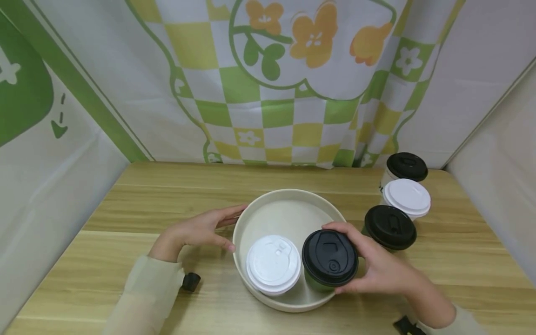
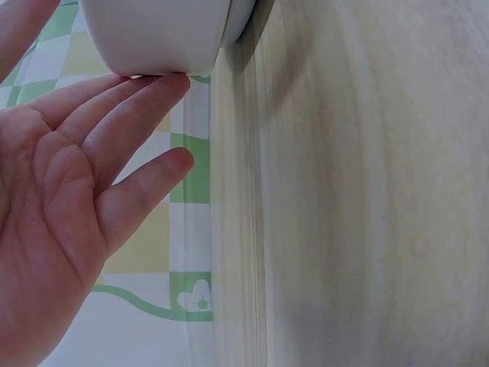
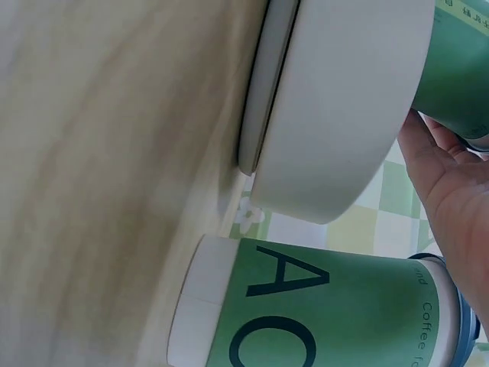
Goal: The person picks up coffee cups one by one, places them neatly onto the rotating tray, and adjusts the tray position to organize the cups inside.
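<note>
A round cream tray with a raised rim stands on the wooden table. Inside it, at the front left, is a cup with a white lid. Beside that cup my right hand grips a green paper coffee cup with a black lid, thumb and fingers round its side. In the right wrist view the green cup shows above the tray's wall. My left hand touches the tray's left side with extended fingers; the left wrist view shows its fingertips against the outer wall.
At the right, a row of lidded cups runs back: a black-lidded cup, a white-lidded cup and another black-lidded cup. A patterned curtain hangs behind the wooden table. White fabric walls flank both sides.
</note>
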### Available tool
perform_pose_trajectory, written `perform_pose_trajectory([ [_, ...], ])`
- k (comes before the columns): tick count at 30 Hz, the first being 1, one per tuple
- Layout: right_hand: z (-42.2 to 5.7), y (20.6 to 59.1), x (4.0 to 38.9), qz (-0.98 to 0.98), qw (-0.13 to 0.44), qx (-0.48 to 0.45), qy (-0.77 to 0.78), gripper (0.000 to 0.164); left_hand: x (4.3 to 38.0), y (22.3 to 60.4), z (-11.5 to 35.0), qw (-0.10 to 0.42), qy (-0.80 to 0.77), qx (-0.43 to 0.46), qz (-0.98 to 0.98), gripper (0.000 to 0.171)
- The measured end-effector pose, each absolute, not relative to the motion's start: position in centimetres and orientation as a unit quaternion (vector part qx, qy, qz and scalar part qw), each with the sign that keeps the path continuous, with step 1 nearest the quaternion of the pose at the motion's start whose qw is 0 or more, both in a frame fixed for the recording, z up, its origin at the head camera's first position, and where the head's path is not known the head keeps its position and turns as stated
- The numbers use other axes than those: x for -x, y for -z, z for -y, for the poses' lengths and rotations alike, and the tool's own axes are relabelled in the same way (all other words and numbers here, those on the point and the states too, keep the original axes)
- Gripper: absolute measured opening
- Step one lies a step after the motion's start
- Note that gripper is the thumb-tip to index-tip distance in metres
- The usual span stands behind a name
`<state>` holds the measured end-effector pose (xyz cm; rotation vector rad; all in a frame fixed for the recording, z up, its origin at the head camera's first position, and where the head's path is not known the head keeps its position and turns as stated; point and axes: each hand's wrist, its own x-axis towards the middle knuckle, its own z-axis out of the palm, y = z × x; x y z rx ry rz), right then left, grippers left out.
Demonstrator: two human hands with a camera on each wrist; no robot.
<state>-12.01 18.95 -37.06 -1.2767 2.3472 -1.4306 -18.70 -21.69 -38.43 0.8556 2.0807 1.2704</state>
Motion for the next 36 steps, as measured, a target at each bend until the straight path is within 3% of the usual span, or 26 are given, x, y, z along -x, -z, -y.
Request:
perform_pose_trajectory([
  [7,-18.69,37.38,12.1,-0.75,0.041,0.446,0.486,0.101,18.7,38.4,21.7,0.272,-0.471,-0.321,-0.775,0.101],
  [30,-18.9,37.0,11.72,-0.793,0.077,0.413,0.441,0.106,18.67,38.26,21.63,0.271,-0.474,-0.321,-0.773,0.102],
  [36,-19.21,36.53,11.74,-0.805,0.035,0.436,0.4,0.115,18.7,38.28,21.65,0.273,-0.475,-0.321,-0.772,0.102],
])
